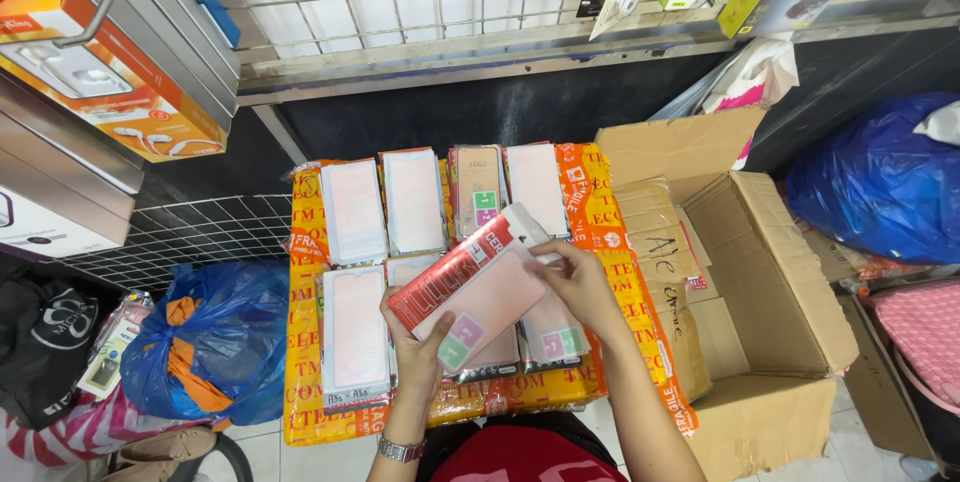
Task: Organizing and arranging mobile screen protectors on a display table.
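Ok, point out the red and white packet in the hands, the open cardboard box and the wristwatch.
red and white packet [478, 294], head view, middle of its clear front.
open cardboard box [775, 272], head view, its inner right wall.
wristwatch [400, 450], head view, band on the left wrist.

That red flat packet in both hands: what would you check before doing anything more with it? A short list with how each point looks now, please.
1. Left hand supports the red flat packet from below: ok.
2. Right hand grips its upper end: ok.
3. Packet clear of the stacks in the taped box: ok, held above them.
4. Open cardboard box has free space inside: ok.
5. Packet sealed or already opened: cannot tell.
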